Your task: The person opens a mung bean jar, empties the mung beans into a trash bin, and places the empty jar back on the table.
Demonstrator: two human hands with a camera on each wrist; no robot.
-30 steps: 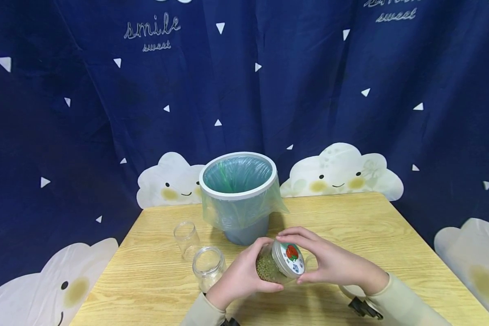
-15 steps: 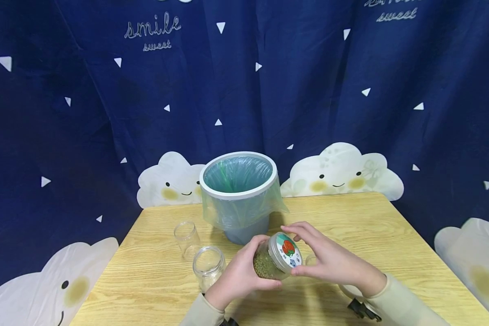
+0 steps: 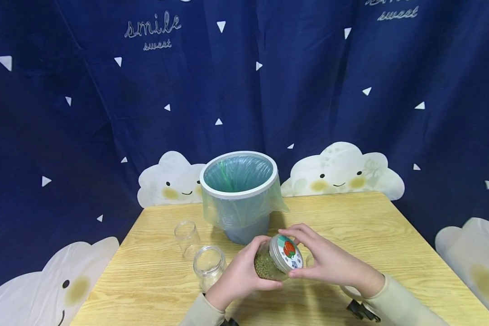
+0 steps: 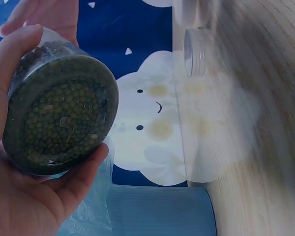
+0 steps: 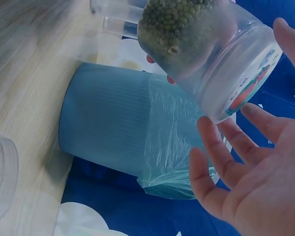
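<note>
A clear jar (image 3: 266,267) partly filled with small green beans is held tilted above the table, its lid toward the right. My left hand (image 3: 241,277) grips the jar's body from the left; the left wrist view looks onto the jar's base (image 4: 64,115). The white lid (image 3: 289,252) bears a red tomato-like picture and sits on the jar. Around the lid's edge my right hand (image 3: 336,265) holds with thumb and fingertips. In the right wrist view, the fingers (image 5: 219,152) are bent at the lid's rim.
Behind the hands stands a blue-grey bin (image 3: 246,233) with a pale green liner. Two clear open jars (image 3: 208,271) stand left of my left hand. Another clear container (image 5: 4,177) is on the table (image 3: 350,217) near my right hand, partly hidden in the head view.
My right hand's fingers loosened from the lid half a second ago and now touch its rim again. The jar shifted slightly left, and its lid turned a little.
</note>
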